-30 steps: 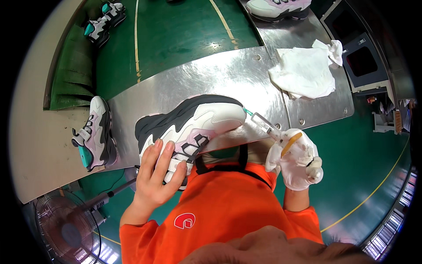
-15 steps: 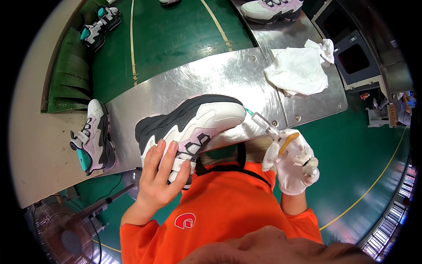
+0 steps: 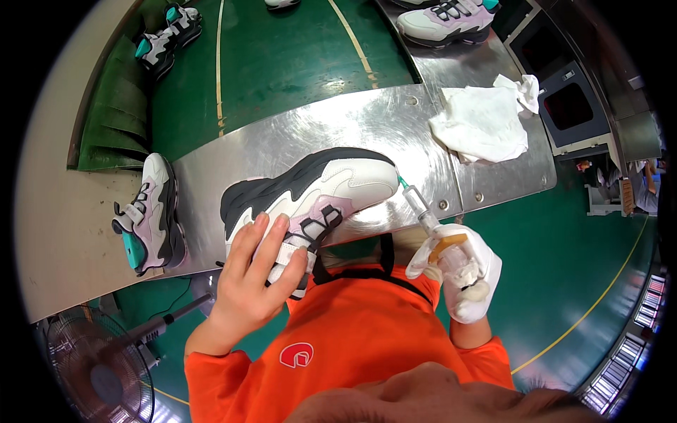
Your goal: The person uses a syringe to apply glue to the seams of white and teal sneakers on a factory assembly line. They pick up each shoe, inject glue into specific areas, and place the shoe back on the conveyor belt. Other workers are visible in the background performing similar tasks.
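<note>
Since the earlier frames, little has shifted: the left hand (image 3: 252, 282) still presses flat on the sneaker (image 3: 310, 194), and the gloved right hand (image 3: 460, 271) has kept the syringe (image 3: 417, 204) aimed at the shoe's toe, with only a slight change in the head's angle. Nearest the viewer is the person's orange shirt (image 3: 338, 352), filling the lower middle. Just above it, the bare left hand's grip is spread, fingers fanned over the laces and tongue of the white, black and pale-purple sneaker, which lies on its side on the metal counter (image 3: 282, 144). To the right, the white-gloved hand's grip is pressed together around the syringe barrel, whose green tip touches the toe end of the sole. Farther along the counter a crumpled white cloth (image 3: 483, 123) rests near the right edge. Off to the left, a second sneaker with teal accents (image 3: 147, 215) stands on a pale surface beside the counter. Beyond, on the green floor (image 3: 282, 56), another pair of shoes (image 3: 166, 39) sits near a dark mat, and one more sneaker (image 3: 444, 20) lies on the far metal surface.
</note>
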`<move>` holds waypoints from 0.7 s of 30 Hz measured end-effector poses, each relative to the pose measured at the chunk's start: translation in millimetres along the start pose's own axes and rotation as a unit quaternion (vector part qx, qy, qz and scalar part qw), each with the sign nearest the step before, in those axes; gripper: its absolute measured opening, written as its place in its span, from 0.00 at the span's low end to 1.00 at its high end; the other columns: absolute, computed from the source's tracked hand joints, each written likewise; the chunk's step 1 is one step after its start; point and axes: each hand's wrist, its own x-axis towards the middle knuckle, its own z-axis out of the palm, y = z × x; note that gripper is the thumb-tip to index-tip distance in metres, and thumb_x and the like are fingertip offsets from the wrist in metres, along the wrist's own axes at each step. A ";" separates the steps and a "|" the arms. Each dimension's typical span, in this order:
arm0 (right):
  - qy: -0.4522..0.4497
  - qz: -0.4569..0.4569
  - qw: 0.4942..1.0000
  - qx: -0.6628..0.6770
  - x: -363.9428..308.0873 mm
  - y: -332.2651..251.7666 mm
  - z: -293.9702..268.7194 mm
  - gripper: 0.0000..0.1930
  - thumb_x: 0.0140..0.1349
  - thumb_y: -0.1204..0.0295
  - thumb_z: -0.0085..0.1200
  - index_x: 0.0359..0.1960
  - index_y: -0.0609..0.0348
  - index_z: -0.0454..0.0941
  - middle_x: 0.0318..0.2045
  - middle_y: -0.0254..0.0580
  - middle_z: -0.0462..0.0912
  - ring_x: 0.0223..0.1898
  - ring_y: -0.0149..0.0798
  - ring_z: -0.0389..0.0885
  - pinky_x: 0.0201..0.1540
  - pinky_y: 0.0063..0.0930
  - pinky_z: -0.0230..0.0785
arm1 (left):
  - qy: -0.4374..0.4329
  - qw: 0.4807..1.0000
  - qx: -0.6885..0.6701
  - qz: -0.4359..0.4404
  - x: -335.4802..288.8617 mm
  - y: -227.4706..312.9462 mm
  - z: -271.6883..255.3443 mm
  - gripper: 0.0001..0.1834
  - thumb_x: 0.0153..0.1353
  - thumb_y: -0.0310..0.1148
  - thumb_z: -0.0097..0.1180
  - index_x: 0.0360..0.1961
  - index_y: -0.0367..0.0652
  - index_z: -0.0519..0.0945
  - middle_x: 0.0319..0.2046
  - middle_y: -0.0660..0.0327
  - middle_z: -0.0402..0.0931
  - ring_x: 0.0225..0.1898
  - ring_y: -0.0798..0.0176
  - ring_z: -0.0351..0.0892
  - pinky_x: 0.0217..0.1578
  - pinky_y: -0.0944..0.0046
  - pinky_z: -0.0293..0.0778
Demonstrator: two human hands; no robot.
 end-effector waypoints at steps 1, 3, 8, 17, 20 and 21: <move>-0.017 -0.008 0.999 -0.026 2.3 0.7 -1.2 0.45 0.32 0.69 0.73 0.54 0.82 0.68 0.36 0.55 0.80 0.38 0.44 0.82 0.44 0.34 0.75 | -0.009 1.000 -0.005 -0.003 3.3 -2.1 -3.4 0.16 0.51 0.23 0.58 0.43 0.44 0.79 0.57 0.43 0.72 0.57 0.39 0.71 0.50 0.45 0.74; -0.053 -0.023 0.995 -0.077 6.5 1.8 -4.3 0.44 0.30 0.70 0.71 0.54 0.80 0.69 0.36 0.54 0.80 0.38 0.43 0.82 0.44 0.33 0.75 | -0.029 0.999 -0.015 -0.009 10.3 -7.1 -10.2 0.18 0.48 0.22 0.58 0.44 0.43 0.79 0.57 0.42 0.72 0.57 0.39 0.72 0.50 0.45 0.74; -0.068 -0.030 0.996 -0.048 19.1 14.7 -8.7 0.45 0.25 0.79 0.72 0.54 0.80 0.69 0.37 0.52 0.81 0.38 0.41 0.81 0.44 0.31 0.74 | -0.068 0.994 -0.071 -0.036 36.9 -23.7 -21.9 0.22 0.46 0.25 0.60 0.46 0.40 0.78 0.57 0.45 0.72 0.54 0.38 0.74 0.52 0.50 0.74; -0.121 -0.065 0.977 -0.166 42.4 47.6 -38.3 0.42 0.27 0.73 0.75 0.52 0.71 0.73 0.38 0.46 0.83 0.31 0.34 0.78 0.33 0.23 0.73 | -0.141 0.965 -0.192 -0.113 86.4 -67.4 -31.5 0.30 0.40 0.29 0.72 0.47 0.39 0.77 0.52 0.46 0.76 0.48 0.43 0.79 0.49 0.57 0.74; -0.120 -0.061 0.972 -0.192 49.4 55.1 -41.7 0.41 0.28 0.71 0.76 0.51 0.67 0.74 0.38 0.44 0.83 0.29 0.36 0.78 0.35 0.24 0.74 | -0.159 0.947 -0.242 -0.136 97.2 -83.3 -25.5 0.31 0.39 0.30 0.74 0.48 0.38 0.76 0.52 0.46 0.77 0.48 0.43 0.79 0.49 0.58 0.73; -0.122 -0.062 0.973 -0.186 49.1 58.2 -42.7 0.41 0.28 0.70 0.76 0.51 0.67 0.74 0.37 0.44 0.83 0.29 0.38 0.79 0.35 0.24 0.74 | -0.162 0.942 -0.258 -0.143 99.3 -88.2 -23.9 0.32 0.39 0.31 0.75 0.48 0.38 0.76 0.52 0.46 0.77 0.48 0.44 0.79 0.49 0.58 0.73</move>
